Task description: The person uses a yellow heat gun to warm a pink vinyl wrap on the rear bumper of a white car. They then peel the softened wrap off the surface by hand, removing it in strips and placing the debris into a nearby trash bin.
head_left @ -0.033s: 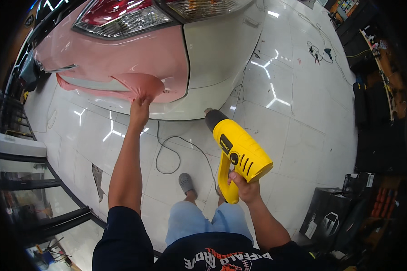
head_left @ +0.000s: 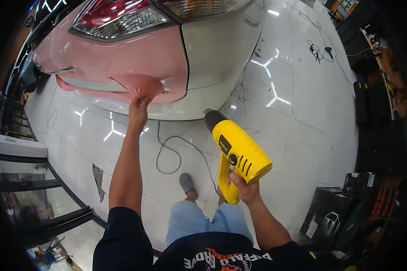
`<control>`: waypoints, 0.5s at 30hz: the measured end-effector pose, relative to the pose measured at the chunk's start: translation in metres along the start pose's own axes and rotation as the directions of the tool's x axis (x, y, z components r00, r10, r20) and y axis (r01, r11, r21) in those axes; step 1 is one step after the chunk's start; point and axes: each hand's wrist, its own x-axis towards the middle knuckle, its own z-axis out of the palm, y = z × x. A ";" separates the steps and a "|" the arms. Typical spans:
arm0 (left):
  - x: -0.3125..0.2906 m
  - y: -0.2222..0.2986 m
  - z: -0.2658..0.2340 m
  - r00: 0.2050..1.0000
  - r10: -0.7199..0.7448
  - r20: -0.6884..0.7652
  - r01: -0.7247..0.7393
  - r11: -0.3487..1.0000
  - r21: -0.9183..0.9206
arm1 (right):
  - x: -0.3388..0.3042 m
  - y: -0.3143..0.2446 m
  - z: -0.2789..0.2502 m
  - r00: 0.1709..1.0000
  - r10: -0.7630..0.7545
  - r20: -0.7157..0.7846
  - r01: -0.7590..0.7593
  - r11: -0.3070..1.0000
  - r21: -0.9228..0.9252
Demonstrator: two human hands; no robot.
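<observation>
My left hand (head_left: 139, 107) pinches the loose lower edge of a pink vinyl film (head_left: 142, 84) and draws it taut, with folds fanning out from the fingers. The film covers part of the car's bumper (head_left: 212, 97); a pale strip of bare bumper shows where it has lifted. In my right hand (head_left: 246, 187) is a yellow and black heat gun (head_left: 245, 147), gripped by its handle. Its metal nozzle points up and left toward the bumper's lower edge, apart from the film. A red and clear tail light (head_left: 122, 20) sits above the film.
The heat gun's grey cord (head_left: 180, 156) loops over the glossy tiled floor (head_left: 298, 149) near my feet. Another tool with a cable (head_left: 328, 53) lies far right. Black boxes (head_left: 323, 217) stand at the right, dark cabinets behind them. A chipped tile (head_left: 98, 180) is at left.
</observation>
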 end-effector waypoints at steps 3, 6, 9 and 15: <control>-0.011 -0.002 0.001 0.997 0.023 -0.073 -0.021 0.999 0.027 | 0.007 0.001 0.000 0.998 -0.052 0.020 0.053 0.996 -0.068; -0.018 -0.005 0.001 0.990 -0.007 -0.139 0.017 0.997 0.072 | 0.016 0.002 0.005 0.988 -0.118 0.097 0.133 0.977 -0.165; -0.019 -0.020 -0.004 0.981 -0.036 -0.190 0.065 0.986 0.150 | 0.021 0.000 0.016 0.974 -0.166 0.155 0.198 0.956 -0.215; -0.015 -0.019 -0.014 0.984 0.169 -0.061 -0.117 0.862 0.493 | 0.021 0.016 0.025 0.975 -0.098 0.202 0.137 0.972 -0.189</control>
